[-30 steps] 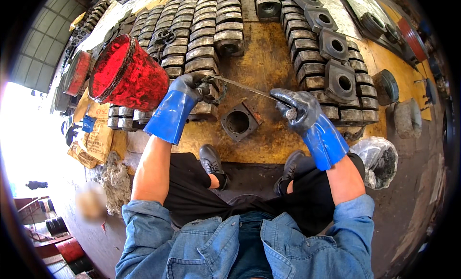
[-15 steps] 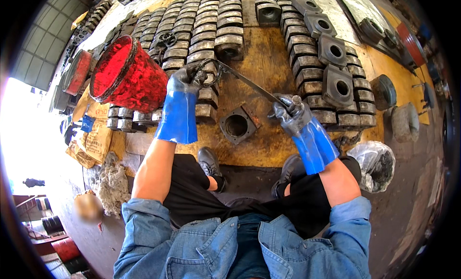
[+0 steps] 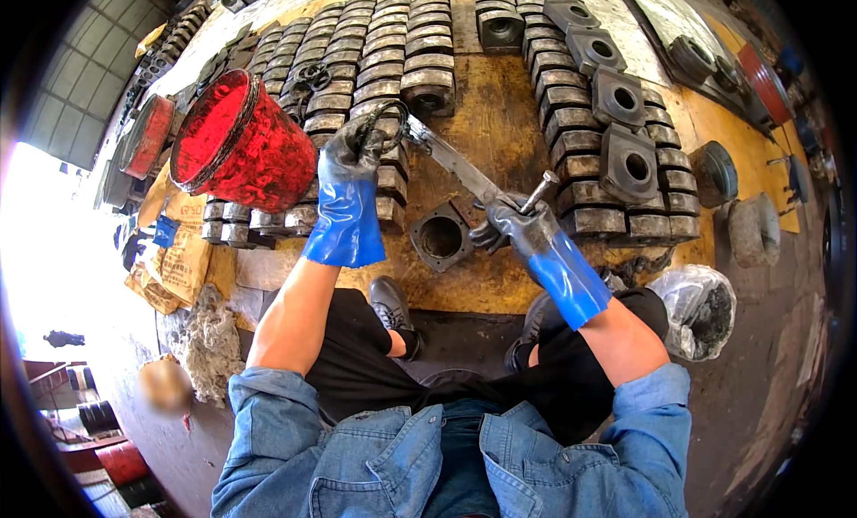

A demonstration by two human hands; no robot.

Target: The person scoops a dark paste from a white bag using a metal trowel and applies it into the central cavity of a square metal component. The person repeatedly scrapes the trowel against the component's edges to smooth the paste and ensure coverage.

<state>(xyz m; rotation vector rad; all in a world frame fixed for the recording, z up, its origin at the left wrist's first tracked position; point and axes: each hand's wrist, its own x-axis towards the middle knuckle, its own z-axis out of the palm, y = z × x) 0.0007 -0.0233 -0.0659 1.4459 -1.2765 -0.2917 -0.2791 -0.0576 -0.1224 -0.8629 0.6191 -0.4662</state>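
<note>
Working over a yellow board. See dark block rows along left and right, bare strip between. Note red bucket just left of left hand, crowding that side. Note plastic bag near right knee, off to the side, clear of both hands. Find 1 loose block on board, just left of right hand, nearer the feet than the blade. Find blade between the 2 hands, ahead and left of right hand, long axis slanting far-left to near-right. Grasped at near end in right hand, so nearer to that. Gripping dark ring in left hand, fingers curled, beside blade's far end; can't tell if touching. Spot metal rod sticking up from right fist; can't tell if joined to blade.
</note>
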